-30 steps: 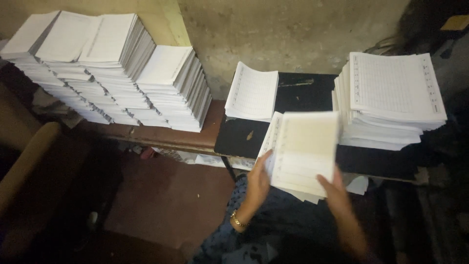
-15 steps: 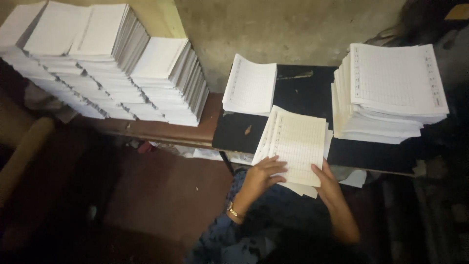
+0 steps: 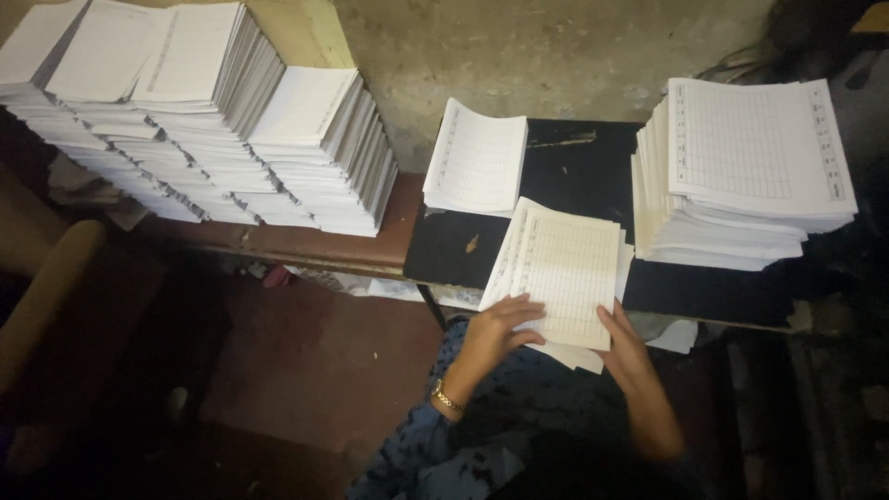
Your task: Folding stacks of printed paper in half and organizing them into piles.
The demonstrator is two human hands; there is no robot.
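Both the left hand (image 3: 500,324) and right hand (image 3: 622,344) lie open on the light, floppy sheets (image 3: 560,273), best held by their near edge

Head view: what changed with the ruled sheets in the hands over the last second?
The bundle of ruled sheets, held up on edge a second ago, has been lowered flat onto the dark table. The left hand now presses on its lower left corner; the right hand steadies the lower right edge. The tall right stack, the small pile and the left stacks stayed put.
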